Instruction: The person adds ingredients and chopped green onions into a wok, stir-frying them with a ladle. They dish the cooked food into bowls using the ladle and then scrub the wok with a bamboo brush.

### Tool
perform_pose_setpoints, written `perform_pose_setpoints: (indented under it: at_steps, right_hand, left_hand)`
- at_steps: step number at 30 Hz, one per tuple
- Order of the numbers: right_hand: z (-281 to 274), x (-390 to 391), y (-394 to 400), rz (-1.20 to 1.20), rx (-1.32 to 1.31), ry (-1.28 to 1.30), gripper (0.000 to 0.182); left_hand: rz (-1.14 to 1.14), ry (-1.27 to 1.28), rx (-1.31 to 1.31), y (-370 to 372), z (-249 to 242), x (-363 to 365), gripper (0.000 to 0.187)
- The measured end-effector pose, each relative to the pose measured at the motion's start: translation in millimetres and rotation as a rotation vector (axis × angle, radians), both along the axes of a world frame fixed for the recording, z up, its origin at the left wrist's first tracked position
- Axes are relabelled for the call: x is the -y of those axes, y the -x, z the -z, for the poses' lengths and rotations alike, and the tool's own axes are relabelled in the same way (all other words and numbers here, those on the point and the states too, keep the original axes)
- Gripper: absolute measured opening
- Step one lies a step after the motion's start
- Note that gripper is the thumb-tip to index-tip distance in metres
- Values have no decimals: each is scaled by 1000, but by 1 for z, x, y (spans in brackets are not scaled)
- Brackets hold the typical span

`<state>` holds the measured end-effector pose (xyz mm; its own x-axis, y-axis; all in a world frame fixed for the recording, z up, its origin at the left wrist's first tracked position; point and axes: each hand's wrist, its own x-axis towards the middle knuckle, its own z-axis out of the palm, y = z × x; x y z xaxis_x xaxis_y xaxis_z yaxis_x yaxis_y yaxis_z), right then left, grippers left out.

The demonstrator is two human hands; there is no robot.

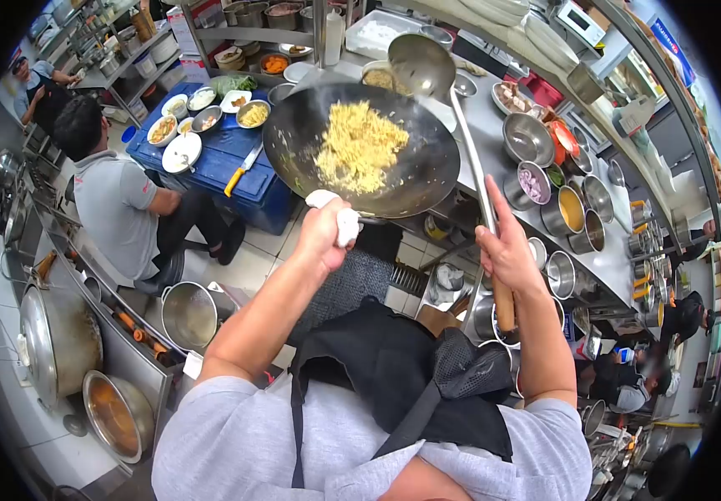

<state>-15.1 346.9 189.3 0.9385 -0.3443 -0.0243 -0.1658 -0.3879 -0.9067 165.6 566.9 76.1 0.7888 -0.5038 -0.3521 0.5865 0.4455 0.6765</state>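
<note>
My left hand is closed on the near edge of a black wok, with a folded white cloth in its grip. The wok is tilted and holds a heap of yellow fried rice. In my right hand is a long ladle, its wooden handle pointing down towards me and one finger stretched along the shaft. The ladle's metal bowl is raised beyond the wok's far rim, above the steel counter. Whether the cloth covers a wok handle is hidden.
Left of the wok, a blue chest carries plates of food and a yellow-handled knife. A seated person is beside it. Metal pots and bowls line the counter at right. A large lidded pot stands lower left.
</note>
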Motion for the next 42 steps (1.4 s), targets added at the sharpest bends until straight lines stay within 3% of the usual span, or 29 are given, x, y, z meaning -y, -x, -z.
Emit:
perform_pose_setpoints:
  at_steps: [1, 3, 4, 5, 7, 8, 9, 10, 11, 12, 15, 19, 23, 26, 29, 31, 35, 39, 42]
  right_hand:
    - [8, 7, -1, 5, -10, 0, 79]
    - [27, 22, -14, 69, 270, 795, 82]
    - [19, 15, -17, 176, -31, 668, 84]
    - [22, 16, -26, 227, -183, 715, 84]
    - [49, 21, -38, 57, -114, 511, 83]
    - [42, 17, -34, -6, -305, -159, 82]
    - [48, 10, -36, -72, -252, -390, 77]
    - [58, 17, -43, -82, -242, -664, 74]
    - [70, 26, -50, -91, -230, -932, 71]
    - [78, 30, -50, -59, -191, -1166, 65]
    - [76, 20, -31, 104, -227, -1309, 62]
    - [62, 36, -13, 170, -292, -1295, 59]
    - [47, 43, 4, 77, -254, -1250, 63]
    - [65, 59, -30, 55, -252, -1263, 63]
    - [42, 78, -6, -78, -268, -1238, 66]
    - [46, 78, -23, -41, -262, -1231, 68]
    - [33, 83, -16, -39, -311, -1079, 65]
    - [46, 94, -40, -69, -270, -1098, 69]
    - [38, 97, -35, -97, -335, -873, 72]
  left_hand:
    - [-60, 3, 108, 7, 12, 9, 8]
    - [-242, -137, 319, 31, 47, 30, 21]
    - [-291, -165, 411, 42, 63, 39, 26]
    - [-339, -193, 499, 48, 72, 44, 30]
    - [-207, -177, 444, 46, 58, 40, 34]
    - [-216, -177, 431, 36, 44, 46, 31]
    - [-225, -178, 412, 25, 35, 51, 28]
    - [-69, -177, 387, 5, 37, 48, 17]
    - [-28, -109, 209, 6, 25, 44, 5]
    - [6, -115, 146, 12, 27, 37, 4]
    - [37, -163, 43, 36, 39, 20, 6]
    - [59, -149, -69, 44, 49, 17, 8]
    - [-14, -168, -64, 40, 42, 24, 3]
    - [-12, -183, 8, 27, 39, 31, 4]
    - [-36, -190, 11, 16, 37, 31, 7]
    - [-82, -198, 56, 16, 41, 41, 8]
    - [-99, -194, 39, 13, 34, 40, 8]
    - [-128, -213, 35, 10, 37, 55, 6]
    - [-148, -220, 38, 14, 25, 46, 8]
